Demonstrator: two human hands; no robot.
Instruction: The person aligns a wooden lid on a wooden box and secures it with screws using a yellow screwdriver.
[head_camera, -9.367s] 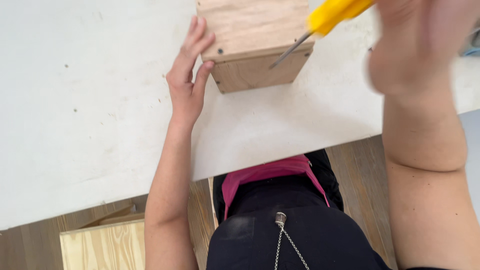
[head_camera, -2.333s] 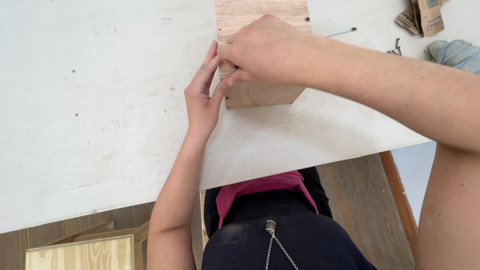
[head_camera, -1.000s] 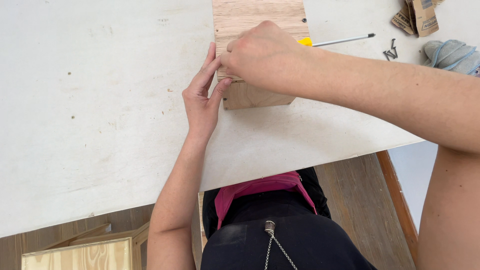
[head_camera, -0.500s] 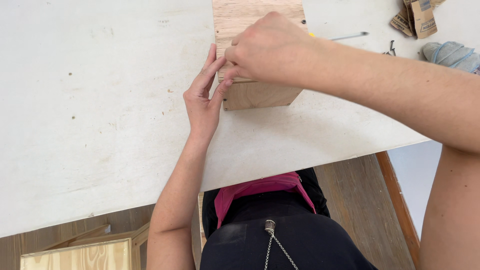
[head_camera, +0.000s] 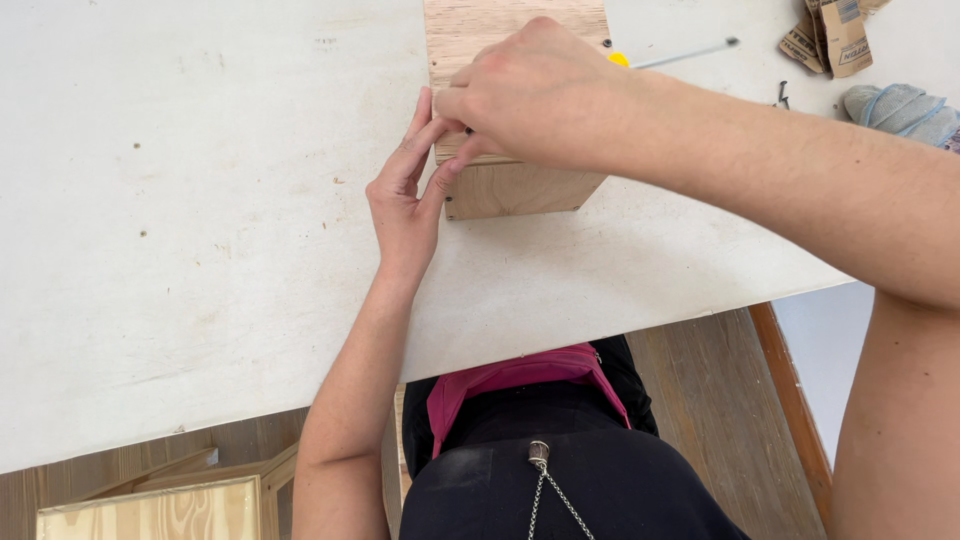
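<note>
Whole left side of the white table (head_camera: 180, 250) is wide open. Right of the wooden box (head_camera: 515, 190): screwdriver (head_camera: 680, 52), paper packets (head_camera: 830, 35), grey glove (head_camera: 900, 108) in the way.

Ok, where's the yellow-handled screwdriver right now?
In the head view, the yellow-handled screwdriver lies on the white table near the top edge, just right of the plywood box, its handle mostly hidden behind the right hand.

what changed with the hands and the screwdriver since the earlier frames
The right hand let go of the yellow-handled screwdriver, which now lies on the white table behind the wooden box. That hand came down onto the box's near left corner, fingertips pinching there, whatever they grip hidden. The left hand stayed flat against the box's left side, and the box has not moved.
</note>
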